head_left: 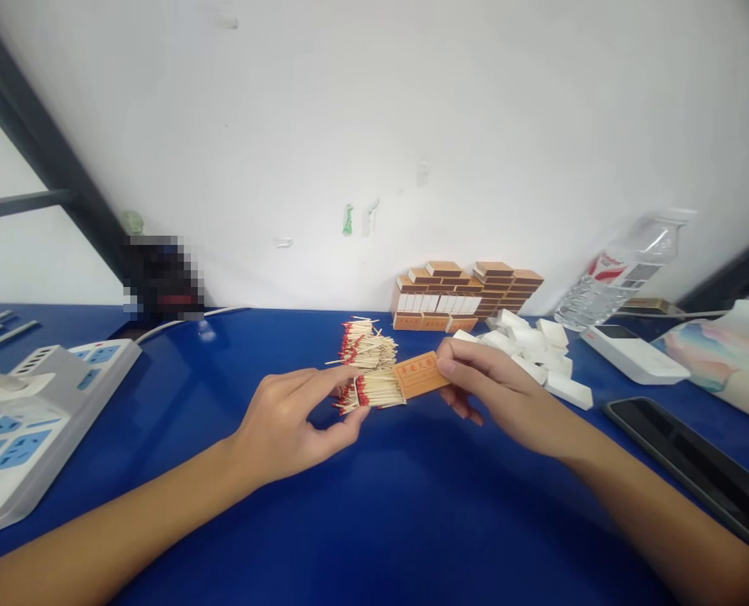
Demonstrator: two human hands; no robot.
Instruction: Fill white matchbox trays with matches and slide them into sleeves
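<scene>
Under our left hand (295,421) and right hand (497,383) we see the blue counter (324,518), beyond them stacked matchboxes (466,296), nearer them heaped matches (367,347), and between them a match-filled tray (379,390) pinched by the left, meeting the orange sleeve (421,374) gripped by the right.

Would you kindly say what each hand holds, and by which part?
Left hand: the match tray, near its left end. Right hand: the orange sleeve, by its right end.

The print on the orange sleeve (420,376) and the bottle label (605,269) is too blurred to read.
</scene>
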